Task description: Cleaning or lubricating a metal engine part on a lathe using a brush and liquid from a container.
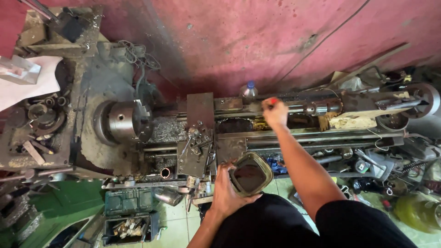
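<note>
I look down on an old metal lathe (138,151) with a round chuck (123,121) at the left. My left hand (226,190) grips a dirty square-mouthed tin (250,174) holding dark liquid, close in front of the lathe bed. My right hand (274,112) reaches out over the bed and is shut on a small tool with a red tip (273,100), near the tailstock (367,108). The tool's lower end is hidden by my fingers. The carriage and tool post (198,138) stand between the chuck and my hands.
A plastic bottle with a blue cap (249,91) stands behind the bed against the red wall (257,36). Open tool boxes (128,216) lie on the tiled floor at the lower left. Loose parts and scrap crowd the right side (395,174). White cloth (27,85) lies on the headstock.
</note>
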